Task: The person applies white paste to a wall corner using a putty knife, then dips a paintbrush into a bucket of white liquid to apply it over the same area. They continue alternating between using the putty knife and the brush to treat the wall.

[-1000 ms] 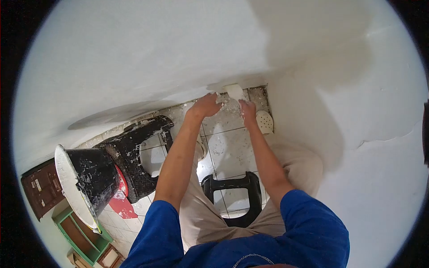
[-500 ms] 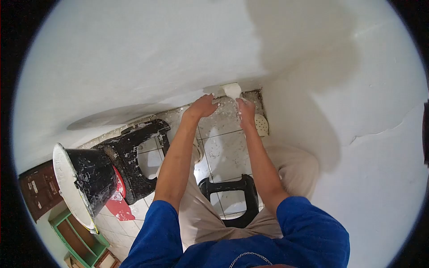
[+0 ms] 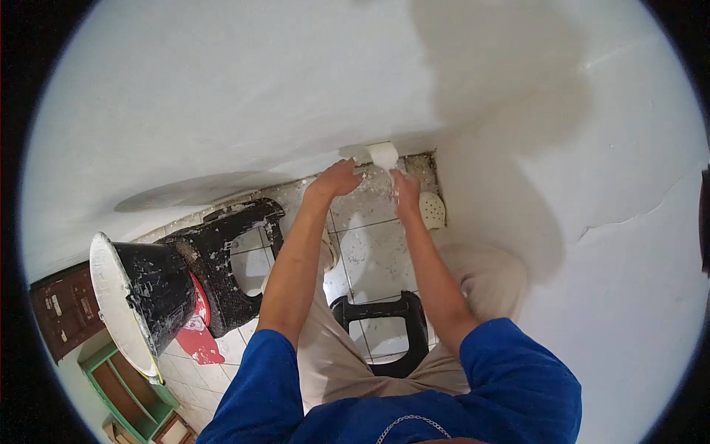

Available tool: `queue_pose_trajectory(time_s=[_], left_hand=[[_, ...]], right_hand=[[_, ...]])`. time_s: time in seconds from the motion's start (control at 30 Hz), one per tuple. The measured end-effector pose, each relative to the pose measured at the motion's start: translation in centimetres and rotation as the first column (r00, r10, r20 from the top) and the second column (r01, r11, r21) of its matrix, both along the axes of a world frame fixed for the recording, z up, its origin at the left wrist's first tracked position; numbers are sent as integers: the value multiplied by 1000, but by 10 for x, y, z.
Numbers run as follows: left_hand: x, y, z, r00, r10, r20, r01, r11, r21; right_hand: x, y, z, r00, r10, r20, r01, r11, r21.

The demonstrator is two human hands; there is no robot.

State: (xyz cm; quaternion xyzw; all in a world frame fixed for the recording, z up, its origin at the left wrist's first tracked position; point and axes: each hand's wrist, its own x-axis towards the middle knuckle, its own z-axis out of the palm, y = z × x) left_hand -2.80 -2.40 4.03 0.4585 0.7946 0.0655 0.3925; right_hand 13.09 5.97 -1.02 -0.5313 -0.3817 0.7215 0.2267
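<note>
My right hand [image 3: 406, 195] grips a putty knife [image 3: 383, 155], its broad blade coated in white filler. The blade lies against the foot of the white wall [image 3: 244, 96], just left of the corner. Left of the knife, my left hand [image 3: 336, 180] is close to the wall base, thumb and fingers apart, with nothing visible in it. White smears show on its fingertips. White crumbs litter the tiled floor [image 3: 370, 229] below both hands.
A black bucket [image 3: 155, 288] with a white-coated rim stands on a black plastic stool [image 3: 214, 244] at the left. Another black stool [image 3: 423, 325] is beneath me. A perforated cream clog [image 3: 432, 211] shows near the corner. The right wall [image 3: 629, 296] has a crack.
My right hand and the putty knife have shifted slightly down and left along the wall base. My left hand has barely moved.
</note>
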Motion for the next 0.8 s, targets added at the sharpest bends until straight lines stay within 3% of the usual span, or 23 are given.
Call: queue_pose_trajectory(time_s=[0.07,0.1,0.17,0.23,0.3,0.37,0.47,0.57,0.67,0.77,0.8], left_hand=[[-1,2,1,1000,10,5,-10,1000,-1],[-2,2,2,1000,14,17,-14,1000,-10],[-1,-1,4,999,15,35,-14,1000,-21],[-2,0,7,999,12,38,-12,1000,-8],[-6,-2,-1,1000,14,11,-15,1000,14],[-6,-7,-9,1000,17,15,-18,1000,1],[-9,-3,-8,999,16,35,-15,999,-32],[-11,-6,-1,999,23,28,-21,998,-57],[-8,-2,-2,1000,-5,26,6,999,-35],[-12,0,-4,1000,5,-1,-5,1000,5],[-10,0,7,1000,19,-2,-19,1000,6]], right_hand=[[4,-25,26,995,-91,-33,90,995,-43],[1,-29,21,998,-58,23,58,998,-10],[0,-39,-9,990,-2,138,-4,999,43],[4,-34,-114,967,7,256,-65,974,217],[-9,-17,-126,958,41,283,-116,960,254],[-18,1,-54,965,112,236,-152,975,161],[-2,-9,-28,998,-20,-63,25,997,76],[-3,-30,17,985,-155,-71,153,988,-30],[8,-49,-3,994,-112,-15,113,994,16],[4,-45,-33,979,-47,199,71,991,-113],[0,-41,-48,987,-48,153,60,996,-73]])
